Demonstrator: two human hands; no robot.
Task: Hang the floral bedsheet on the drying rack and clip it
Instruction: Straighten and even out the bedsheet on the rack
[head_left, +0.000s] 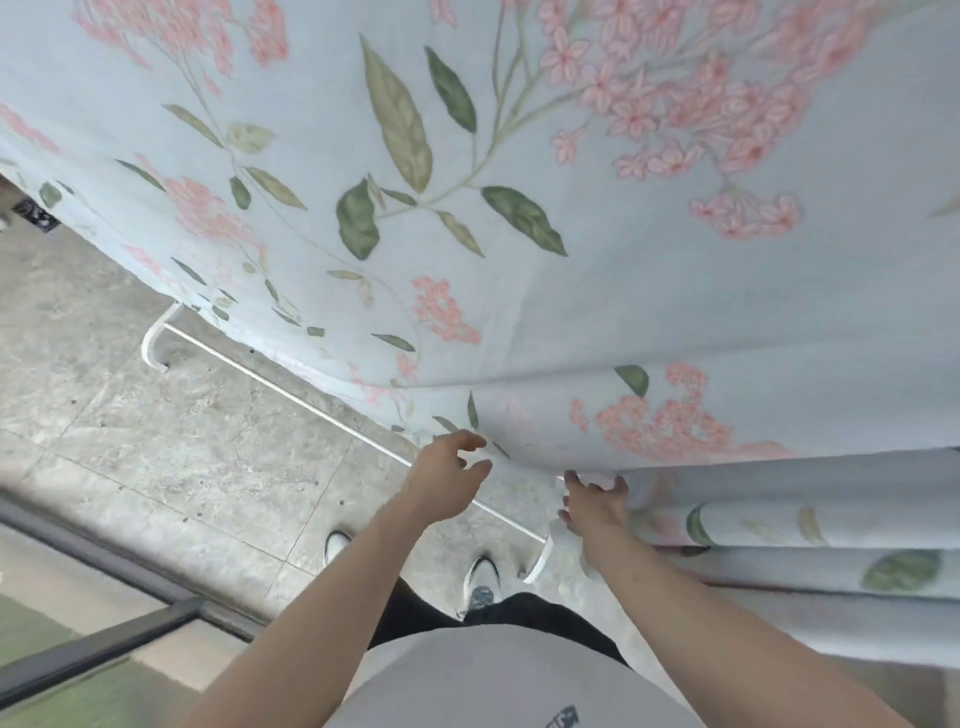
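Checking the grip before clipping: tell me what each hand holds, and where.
The right hand grips the pale blue floral bedsheet at its lower hanging edge. The left hand hovers open beside that edge, holding nothing.

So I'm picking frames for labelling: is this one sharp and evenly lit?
Head view: soft, even daylight, no glare; wide-angle bending curves the floral bedsheet and the white rack bar; slight motion blur on the left hand and right hand.
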